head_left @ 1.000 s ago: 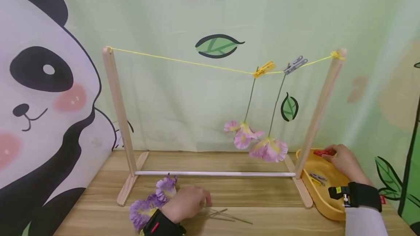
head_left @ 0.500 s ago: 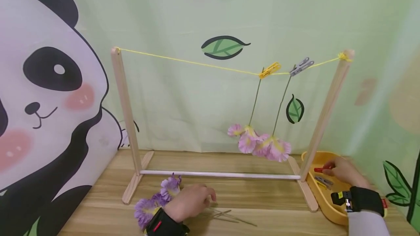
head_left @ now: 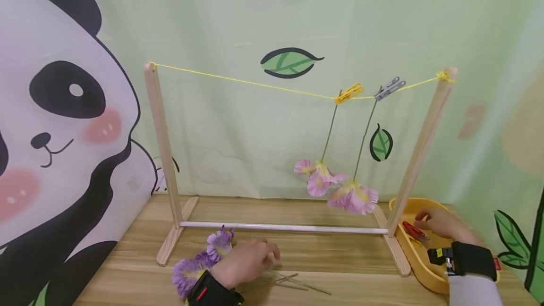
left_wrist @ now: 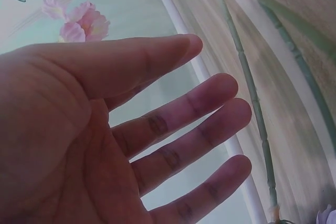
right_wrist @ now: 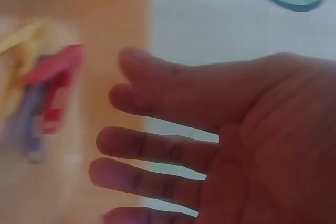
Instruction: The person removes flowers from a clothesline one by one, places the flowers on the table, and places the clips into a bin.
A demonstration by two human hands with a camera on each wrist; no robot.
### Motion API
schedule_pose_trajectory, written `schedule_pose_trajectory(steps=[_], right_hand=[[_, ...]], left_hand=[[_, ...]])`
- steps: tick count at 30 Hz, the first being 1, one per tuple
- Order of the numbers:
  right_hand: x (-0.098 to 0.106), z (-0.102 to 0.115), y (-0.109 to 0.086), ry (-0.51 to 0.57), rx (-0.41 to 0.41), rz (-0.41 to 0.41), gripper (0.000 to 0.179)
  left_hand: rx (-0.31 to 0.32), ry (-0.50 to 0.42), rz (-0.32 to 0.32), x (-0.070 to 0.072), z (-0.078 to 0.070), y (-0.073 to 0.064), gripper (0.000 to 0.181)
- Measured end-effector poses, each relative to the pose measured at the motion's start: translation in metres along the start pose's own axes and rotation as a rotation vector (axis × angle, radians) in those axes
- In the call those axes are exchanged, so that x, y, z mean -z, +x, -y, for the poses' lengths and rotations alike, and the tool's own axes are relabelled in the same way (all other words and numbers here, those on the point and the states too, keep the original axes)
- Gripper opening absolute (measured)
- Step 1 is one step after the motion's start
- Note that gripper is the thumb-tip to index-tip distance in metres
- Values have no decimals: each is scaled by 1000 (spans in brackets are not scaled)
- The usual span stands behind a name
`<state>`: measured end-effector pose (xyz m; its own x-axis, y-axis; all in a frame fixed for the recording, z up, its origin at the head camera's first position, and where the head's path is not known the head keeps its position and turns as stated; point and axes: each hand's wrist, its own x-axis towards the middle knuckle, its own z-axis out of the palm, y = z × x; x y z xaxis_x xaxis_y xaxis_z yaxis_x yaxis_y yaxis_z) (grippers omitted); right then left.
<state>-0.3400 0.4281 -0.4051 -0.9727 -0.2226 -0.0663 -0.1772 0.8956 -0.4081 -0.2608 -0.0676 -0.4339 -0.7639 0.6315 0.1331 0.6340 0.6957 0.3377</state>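
Over the yellow tray (head_left: 429, 280), my right hand (head_left: 442, 225) holds nothing, its fingers extended. A red clothespin (right_wrist: 56, 80) lies in the tray just beyond its fingertips, across a grey clothespin (right_wrist: 31, 119) and beside a yellow one (right_wrist: 18, 61). My left hand (head_left: 246, 262) hovers low over the table, fingers spread in the left wrist view and nothing in the palm. Beside it are purple artificial flowers (head_left: 187, 275), whose thin stems (head_left: 308, 284) reach right past the hand. The hand and wrist strap partly hide them.
A wooden frame (head_left: 163, 145) carries a yellow string (head_left: 242, 80). Two pink flowers (head_left: 354, 197) hang head down from it, clipped by a yellow clothespin (head_left: 349, 93) and a grey clothespin (head_left: 390, 89). A white rod (head_left: 280, 227) joins the feet. Behind stands a panda-print cloth (head_left: 221, 155).
My right hand has lowered the red clothespin within the tray and let go of it onto the others. The left hand has stayed nearly still; the head view shifted slightly.
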Motion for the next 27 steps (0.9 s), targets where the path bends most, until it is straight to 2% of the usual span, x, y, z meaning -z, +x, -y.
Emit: schedule_pose_trajectory(steps=[4,9,11,16,20,24,27], right_hand=[[21,20,-9,-75,7,-130,32],[43,53,-27,-80,32,-313,32],[49,65,-34,-72,51,-422,32],[51,88,-49,-10,114,-779,28],[49,106,-49,76,223,-980,26],[43,127,-43,142,349,-1052,27],[36,143,-38,173,407,-1025,29]], left_hand=[[0,-16,2,1,0,1,24],[-1,-15,-16,2,0,4,24],[-1,-8,-30,2,-1,6,25],[25,-41,-103,3,-5,12,26],[47,-84,-201,3,-10,14,26],[54,-108,-324,3,-17,16,31],[53,-158,-414,2,-23,19,39]])
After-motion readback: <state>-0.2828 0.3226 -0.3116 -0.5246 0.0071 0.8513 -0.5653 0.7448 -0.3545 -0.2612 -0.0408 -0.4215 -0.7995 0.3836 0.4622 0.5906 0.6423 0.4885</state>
